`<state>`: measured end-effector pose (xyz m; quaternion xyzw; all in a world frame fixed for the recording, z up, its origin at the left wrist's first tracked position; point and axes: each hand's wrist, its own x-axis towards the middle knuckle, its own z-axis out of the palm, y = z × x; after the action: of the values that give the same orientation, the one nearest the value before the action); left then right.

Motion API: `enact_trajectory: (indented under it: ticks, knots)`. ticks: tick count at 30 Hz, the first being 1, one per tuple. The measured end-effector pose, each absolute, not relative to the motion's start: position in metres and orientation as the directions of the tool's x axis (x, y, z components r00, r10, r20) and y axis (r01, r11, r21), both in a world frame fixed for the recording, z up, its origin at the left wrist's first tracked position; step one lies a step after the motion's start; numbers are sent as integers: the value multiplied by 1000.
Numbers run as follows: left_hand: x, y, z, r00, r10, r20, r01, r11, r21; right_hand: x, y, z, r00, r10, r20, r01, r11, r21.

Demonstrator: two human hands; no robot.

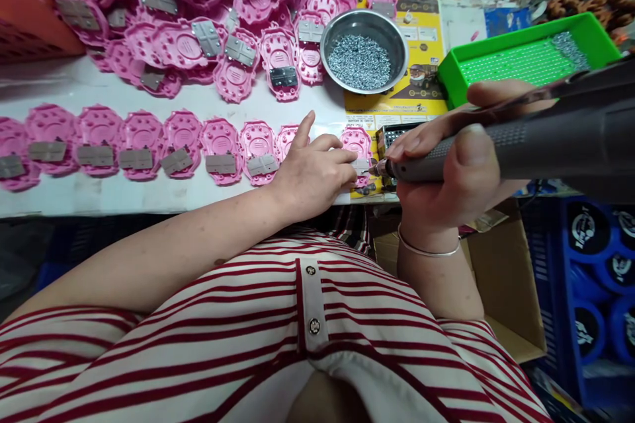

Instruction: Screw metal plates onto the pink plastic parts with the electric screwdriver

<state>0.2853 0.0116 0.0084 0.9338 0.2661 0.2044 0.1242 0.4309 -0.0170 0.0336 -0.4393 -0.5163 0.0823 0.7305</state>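
My right hand [446, 165] is wrapped round a dark grey power screwdriver [520, 145], held nearly level. The driver's tip meets the metal plate on a pink plastic part [356, 140] near the table's front edge. My left hand [315, 175] lies over the row, its fingertips at that same part's left side and its index finger stretched away from me. Beneath this hand, another pink part [288, 139] is partly hidden. Further left runs a row of pink parts [223, 139], each with a grey metal plate [221, 164].
A steel bowl [364, 20] of small screws stands behind the row, beside a heap of pink parts [188, 46]. At the right is a green tray [526, 66] with screws. A dark perforated tray [391, 135] sits by the driver's tip. An orange basket [34, 13] is back left.
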Motion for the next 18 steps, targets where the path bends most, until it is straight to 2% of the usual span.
enact_trajectory:
  ticks: [3,10,18]
  knots:
    - [285,12,7,770,551,322,452,-827,335,432,-17,36,433,599,674,314,601,-736]
    - [287,13,6,778,546,311,461,-832,308,433,-9,37,397,579,712,143,728,-671]
    - [288,12,10,790,544,282,468,-833,294,433,9,26,397,525,753,78,798,-598]
